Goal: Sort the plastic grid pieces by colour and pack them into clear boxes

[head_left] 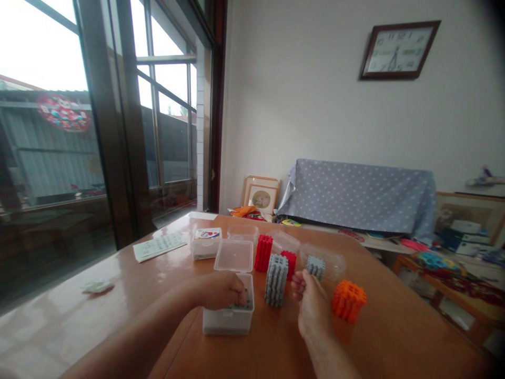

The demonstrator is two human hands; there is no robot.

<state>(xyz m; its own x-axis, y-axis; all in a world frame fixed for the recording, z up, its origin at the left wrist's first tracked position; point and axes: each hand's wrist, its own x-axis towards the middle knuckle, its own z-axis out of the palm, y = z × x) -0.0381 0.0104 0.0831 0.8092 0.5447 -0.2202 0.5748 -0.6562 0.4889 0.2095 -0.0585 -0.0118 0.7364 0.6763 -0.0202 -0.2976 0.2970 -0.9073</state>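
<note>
My left hand (224,291) reaches into an open translucent plastic box (228,321). Its fingers are closed down among small grey pieces (247,300); whether they grip one is hidden. My right hand (311,302) hovers over the table with fingers curled inward, and I cannot make out anything in them. Between the hands stands a tall stack of grey notched plastic pieces (276,281). Behind it are a taller red stack (263,253) and a shorter red one (290,263). A smaller grey stack (315,267) is just beyond my right hand, and an orange stack (349,300) sits to its right.
Clear plastic containers (329,260) lie behind the stacks. A lidded box with a label (206,243) stands at the back left, near a written paper (160,246). A crumpled wrapper (97,286) rests on the wooden table (189,358). A bench (453,279) is at the right.
</note>
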